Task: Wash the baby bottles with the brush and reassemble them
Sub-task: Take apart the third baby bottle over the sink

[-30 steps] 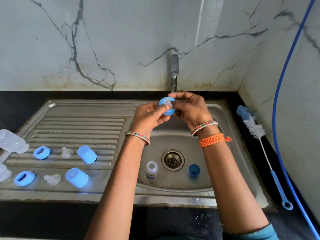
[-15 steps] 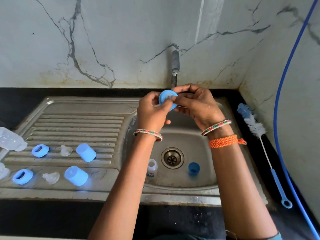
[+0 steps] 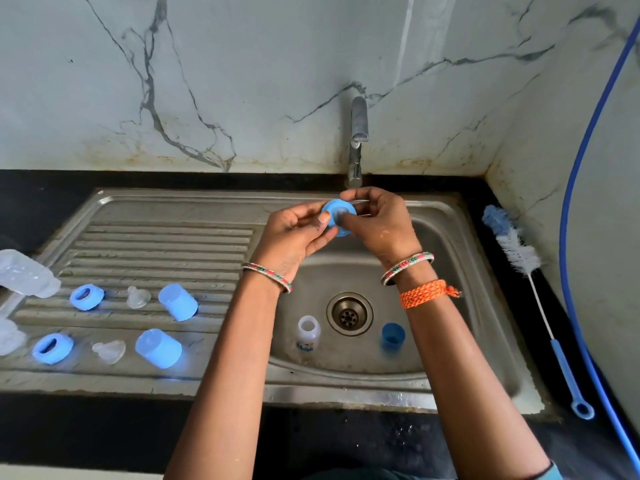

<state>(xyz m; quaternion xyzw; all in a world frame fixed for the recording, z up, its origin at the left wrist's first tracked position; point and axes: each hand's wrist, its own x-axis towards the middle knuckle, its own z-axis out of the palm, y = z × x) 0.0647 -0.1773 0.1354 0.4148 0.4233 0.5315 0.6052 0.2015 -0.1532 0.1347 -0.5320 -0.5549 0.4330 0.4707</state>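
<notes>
Soft, even daylight fills the wide-angle view; blue caps [image 3: 177, 302] left of the fingers glow overexposed, bottles [image 3: 24, 273] at the edge blur, corners bow.

White grey-veined marble wall [image 3: 242, 81] behind steel sink [image 3: 173, 209]. Black stone counter [image 3: 41, 195] around it. Blue hose [image 3: 568, 202] to its right.

The dull, scuffed stainless-steel sink [image 3: 485, 258] has a ribbed draining board at nine o'clock, where matt blue plastic caps [image 3: 177, 301] and cloudy soft-looking teats [image 3: 138, 297] lie. A smooth blue plastic collar ring [image 3: 338, 216] is at twelve o'clock. The veined marble-look wall [image 3: 242, 81] has a slight sheen. At three o'clock lies a bristly white and blue bottle brush with thin wire stem [image 3: 519, 254] on the black stone-like counter [image 3: 512, 216].
</notes>
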